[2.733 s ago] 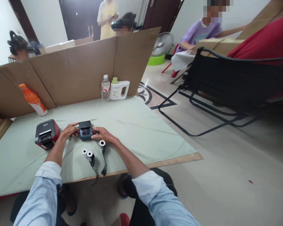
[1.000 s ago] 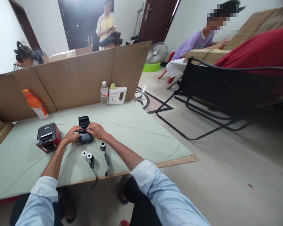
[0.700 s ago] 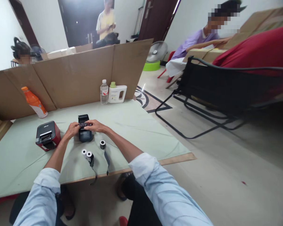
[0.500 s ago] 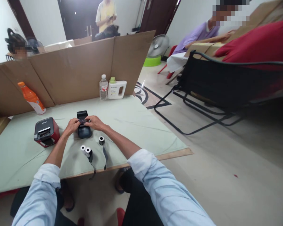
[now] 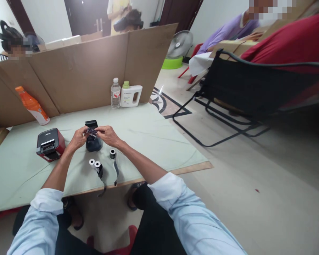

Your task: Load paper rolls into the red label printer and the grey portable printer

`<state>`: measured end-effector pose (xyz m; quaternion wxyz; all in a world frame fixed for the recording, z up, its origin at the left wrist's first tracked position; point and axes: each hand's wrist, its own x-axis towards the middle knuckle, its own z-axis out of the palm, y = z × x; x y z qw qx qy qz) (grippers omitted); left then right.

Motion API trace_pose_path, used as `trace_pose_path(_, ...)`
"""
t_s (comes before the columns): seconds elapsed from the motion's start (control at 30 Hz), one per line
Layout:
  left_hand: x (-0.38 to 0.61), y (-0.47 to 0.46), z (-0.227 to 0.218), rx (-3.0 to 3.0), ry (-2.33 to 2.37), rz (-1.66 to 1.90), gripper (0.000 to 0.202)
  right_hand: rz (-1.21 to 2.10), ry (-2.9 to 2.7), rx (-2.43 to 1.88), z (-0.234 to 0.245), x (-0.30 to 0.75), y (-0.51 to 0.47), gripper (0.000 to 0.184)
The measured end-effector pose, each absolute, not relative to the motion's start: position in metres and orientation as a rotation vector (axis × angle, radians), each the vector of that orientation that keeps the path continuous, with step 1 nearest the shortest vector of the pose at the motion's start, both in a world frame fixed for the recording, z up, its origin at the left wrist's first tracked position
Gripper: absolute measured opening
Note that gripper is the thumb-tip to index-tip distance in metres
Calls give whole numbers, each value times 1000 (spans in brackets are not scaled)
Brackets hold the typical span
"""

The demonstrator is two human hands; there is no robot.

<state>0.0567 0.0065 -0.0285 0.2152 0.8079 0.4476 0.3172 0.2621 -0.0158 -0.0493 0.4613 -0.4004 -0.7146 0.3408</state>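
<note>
A small, dark, shiny piece (image 5: 91, 132) is pinched between the fingertips of my left hand (image 5: 79, 138) and my right hand (image 5: 108, 135); its kind is too small to make out. Just beneath it, a black device (image 5: 93, 145) with its lid up stands on the table, partly covered by my fingers. Nearer to me stand two small white-ended rolls (image 5: 97, 164) side by side, with a dark strip hanging over the table edge. To their right is a single roll (image 5: 112, 153) with a dark strip trailing toward me.
A red and black box-shaped printer (image 5: 50, 143) sits left of my forearm. Along the cardboard wall (image 5: 85, 71) stand an orange bottle (image 5: 33, 106), a water bottle (image 5: 115, 94) and a white jug (image 5: 130, 95). A black folding chair (image 5: 244, 88) and other people are beyond.
Both hands have lifted the small dark piece slightly off the black device, and it is tilted differently. The view has shifted a little. A head now shows behind the cardboard.
</note>
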Motion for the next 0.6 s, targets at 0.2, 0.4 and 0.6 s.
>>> trace_pose_path(0.2,62,-28,-13,2371,1171,790,7,808,-1742,-952,-52,279,-56,24)
trace_pose_path(0.4,75,-59,-19,2424,1053,636,8,791,-1829,-955,-69,301,-87,17)
trace_pose_path(0.6,85,-60,-12,2477,1077,654,11,819,-1799,-1031,-89,327,-100,51)
